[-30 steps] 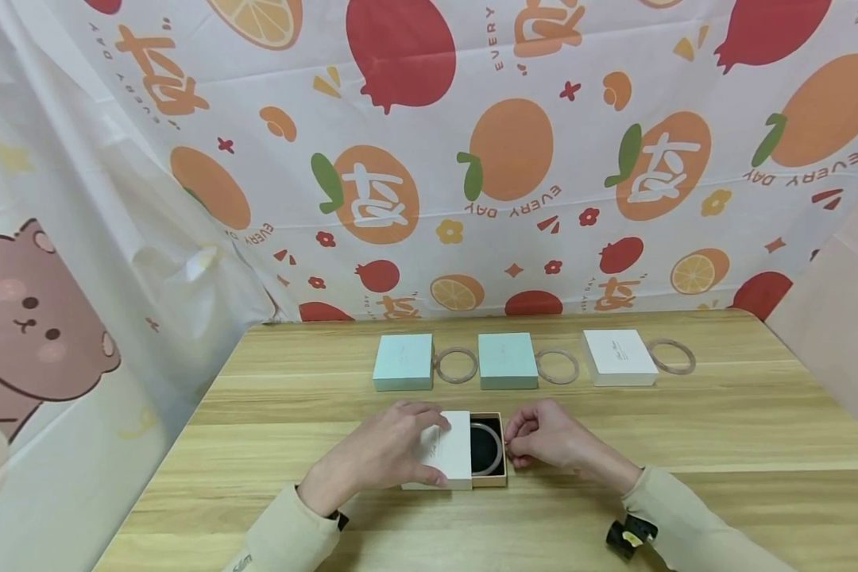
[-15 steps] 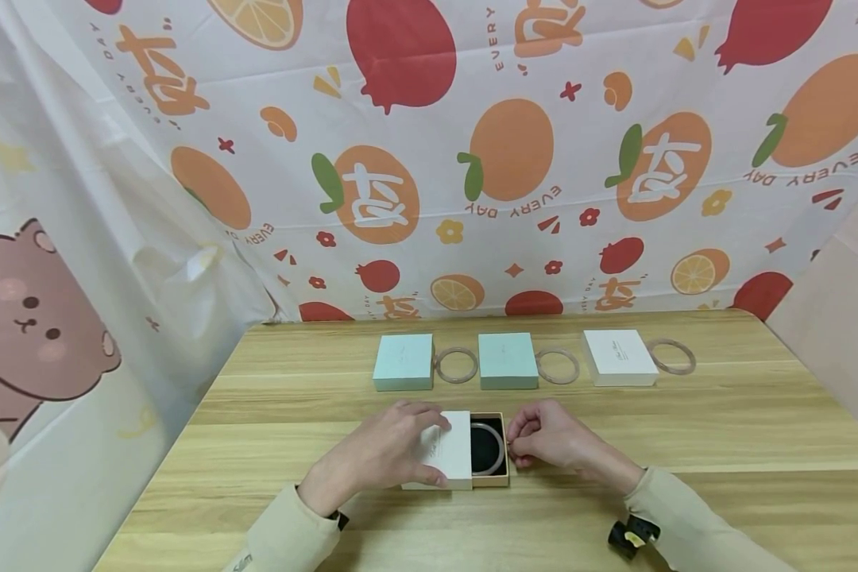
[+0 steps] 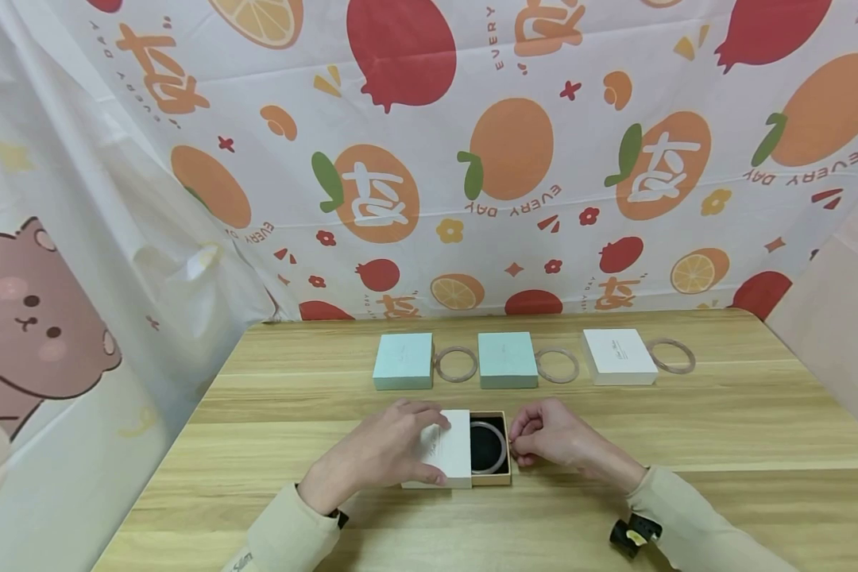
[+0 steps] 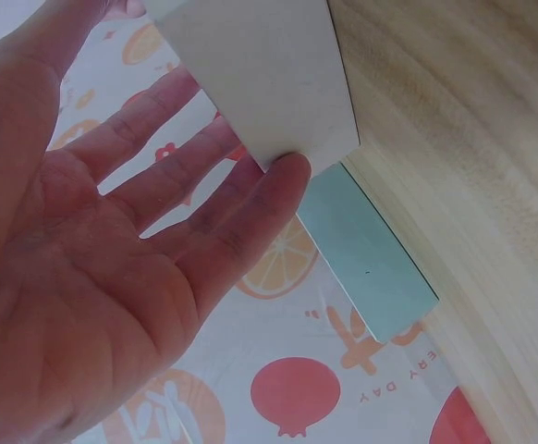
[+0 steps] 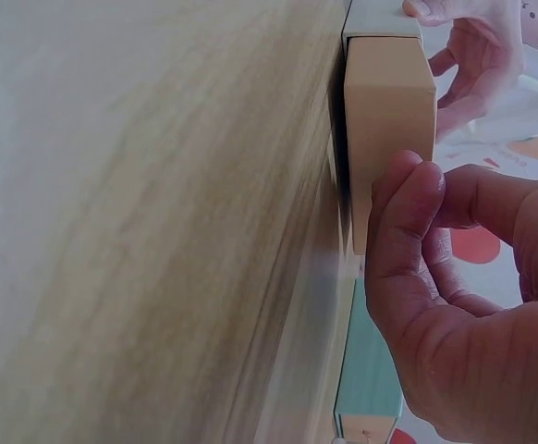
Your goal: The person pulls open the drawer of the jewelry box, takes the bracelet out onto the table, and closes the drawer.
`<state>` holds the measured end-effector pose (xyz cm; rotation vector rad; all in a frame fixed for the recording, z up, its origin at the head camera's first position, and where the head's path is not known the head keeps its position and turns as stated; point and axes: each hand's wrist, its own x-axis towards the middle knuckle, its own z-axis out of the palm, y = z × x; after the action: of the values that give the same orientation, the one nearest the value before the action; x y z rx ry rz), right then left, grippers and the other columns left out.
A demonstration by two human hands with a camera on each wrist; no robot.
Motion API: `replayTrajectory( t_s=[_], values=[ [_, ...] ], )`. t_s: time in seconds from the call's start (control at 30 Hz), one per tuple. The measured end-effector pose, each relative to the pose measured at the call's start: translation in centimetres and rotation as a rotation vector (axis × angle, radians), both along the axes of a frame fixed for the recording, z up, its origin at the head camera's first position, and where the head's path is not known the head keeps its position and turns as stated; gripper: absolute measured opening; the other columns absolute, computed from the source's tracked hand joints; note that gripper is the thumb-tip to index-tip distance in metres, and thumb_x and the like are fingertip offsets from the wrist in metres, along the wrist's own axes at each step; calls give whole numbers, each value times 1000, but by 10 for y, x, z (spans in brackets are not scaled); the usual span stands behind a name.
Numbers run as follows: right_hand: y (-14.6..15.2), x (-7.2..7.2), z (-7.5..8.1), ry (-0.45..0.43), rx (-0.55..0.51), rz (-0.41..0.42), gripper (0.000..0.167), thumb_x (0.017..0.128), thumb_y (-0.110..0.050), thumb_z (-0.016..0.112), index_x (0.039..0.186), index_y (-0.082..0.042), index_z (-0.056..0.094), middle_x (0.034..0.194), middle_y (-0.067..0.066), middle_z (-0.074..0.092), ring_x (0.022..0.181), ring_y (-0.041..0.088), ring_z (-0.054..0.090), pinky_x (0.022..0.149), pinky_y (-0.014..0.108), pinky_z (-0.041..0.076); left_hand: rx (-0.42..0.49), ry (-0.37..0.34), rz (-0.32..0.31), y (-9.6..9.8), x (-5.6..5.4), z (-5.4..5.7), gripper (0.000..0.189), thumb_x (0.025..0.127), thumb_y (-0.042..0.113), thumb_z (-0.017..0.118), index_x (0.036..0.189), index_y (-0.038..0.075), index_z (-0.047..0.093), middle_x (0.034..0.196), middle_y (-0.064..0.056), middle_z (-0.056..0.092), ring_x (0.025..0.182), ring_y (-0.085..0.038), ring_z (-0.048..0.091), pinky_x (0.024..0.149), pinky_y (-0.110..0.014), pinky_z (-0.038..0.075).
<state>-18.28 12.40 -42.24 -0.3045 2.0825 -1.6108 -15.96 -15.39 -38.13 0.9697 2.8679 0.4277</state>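
In the head view, a white gift box stands near the middle of the table, its drawer pulled partly out to the right. My left hand (image 3: 386,453) grips the white sleeve (image 3: 454,457) across its width, thumb at the near edge and fingers at the far edge. Inside the tan drawer (image 3: 489,480), a pale, translucent bangle (image 3: 504,454) lies on a black lining, its left part covered by the sleeve. My right hand (image 3: 554,437) pinches a small pull tab at the drawer's right end between thumb and index finger; the fingers mostly hide this tab in the right wrist view.
Along the back stand a mint box (image 3: 403,361), a second mint box (image 3: 508,360) and a white box (image 3: 620,356). To the right of each lies a pale bangle (image 3: 457,380) on the wooden table (image 3: 272,445). A fruit-print cloth (image 3: 436,175) hangs behind.
The drawer has slid slightly to the right with my right hand, showing a little more of the bangle and lining. My left hand and the sleeve have stayed in place.
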Motion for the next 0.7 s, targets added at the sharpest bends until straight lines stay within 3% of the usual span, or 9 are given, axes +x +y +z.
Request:
replayTrajectory(
  t_s=[0.7],
  values=[
    [5,0,3,3,5,9,11,87,8,66,84,-3,64,74,7,65,62,13,63,62,25,57,3,-12,0,-1,0,0,62,74,47,89,123,15,70,139,-11,65,129,-36,60,103,-51,54]
  ],
)
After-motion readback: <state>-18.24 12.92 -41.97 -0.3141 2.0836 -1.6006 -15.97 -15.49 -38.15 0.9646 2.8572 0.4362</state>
